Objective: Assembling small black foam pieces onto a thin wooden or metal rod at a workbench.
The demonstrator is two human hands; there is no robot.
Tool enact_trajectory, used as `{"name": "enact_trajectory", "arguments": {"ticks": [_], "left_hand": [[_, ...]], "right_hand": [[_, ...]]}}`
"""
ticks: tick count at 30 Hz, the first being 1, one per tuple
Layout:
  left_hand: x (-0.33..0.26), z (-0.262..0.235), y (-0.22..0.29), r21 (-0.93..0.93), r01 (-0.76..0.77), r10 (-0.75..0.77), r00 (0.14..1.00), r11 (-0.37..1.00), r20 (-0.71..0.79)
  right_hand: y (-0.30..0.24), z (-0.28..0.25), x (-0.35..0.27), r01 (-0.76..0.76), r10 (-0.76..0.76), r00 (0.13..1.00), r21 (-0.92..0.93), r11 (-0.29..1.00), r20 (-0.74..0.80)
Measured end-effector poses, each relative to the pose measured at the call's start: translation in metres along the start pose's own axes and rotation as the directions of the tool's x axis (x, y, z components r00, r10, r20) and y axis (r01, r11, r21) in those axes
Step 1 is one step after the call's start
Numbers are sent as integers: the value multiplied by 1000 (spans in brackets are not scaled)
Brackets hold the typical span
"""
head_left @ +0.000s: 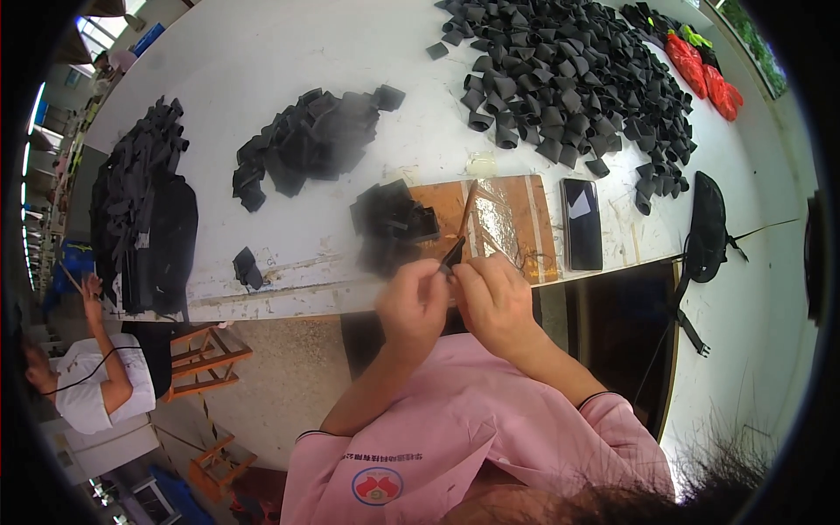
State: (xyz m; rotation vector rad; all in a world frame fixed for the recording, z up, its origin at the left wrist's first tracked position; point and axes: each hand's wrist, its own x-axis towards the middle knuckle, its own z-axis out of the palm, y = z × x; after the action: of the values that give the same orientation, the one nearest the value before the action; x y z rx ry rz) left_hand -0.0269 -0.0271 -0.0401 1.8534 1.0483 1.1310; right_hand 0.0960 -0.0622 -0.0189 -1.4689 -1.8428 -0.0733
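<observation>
A small black fabric piece (451, 255) is pinched between my two hands over the table's near edge. My left hand (411, 302) is closed, thumb and fingers gripping one side of it. My right hand (495, 297) is closed at the other side, its fingertips close to the left ones and partly hiding the piece. Just beyond my fingertips lies a brown board (534, 223) with clear tape on it; a thin brown strip (470, 208) points away from the piece there. Beside my left hand, a heap of flat black pieces (394, 214) overlaps the board's left side, partly blurred.
A large pile of folded black loops (560, 83) covers the far right. More black pieces (306, 144) lie at left centre, with stacked black strips (140, 210) farther left. A phone (583, 225), black waist bag (707, 227) and red bags (700, 74) are rightward. Another person (96, 376) works at left.
</observation>
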Motion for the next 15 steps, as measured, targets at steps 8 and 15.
{"name": "enact_trajectory", "arguments": {"ticks": [8,15], "left_hand": [[24,-9,13,-864,456,-438,835,215,332],[36,1,22,-335,61,-91,993,940,-73]], "right_hand": [[15,8,12,-107,133,982,186,977,-131],[25,-8,20,-525,291,645,687,-502,706]]}}
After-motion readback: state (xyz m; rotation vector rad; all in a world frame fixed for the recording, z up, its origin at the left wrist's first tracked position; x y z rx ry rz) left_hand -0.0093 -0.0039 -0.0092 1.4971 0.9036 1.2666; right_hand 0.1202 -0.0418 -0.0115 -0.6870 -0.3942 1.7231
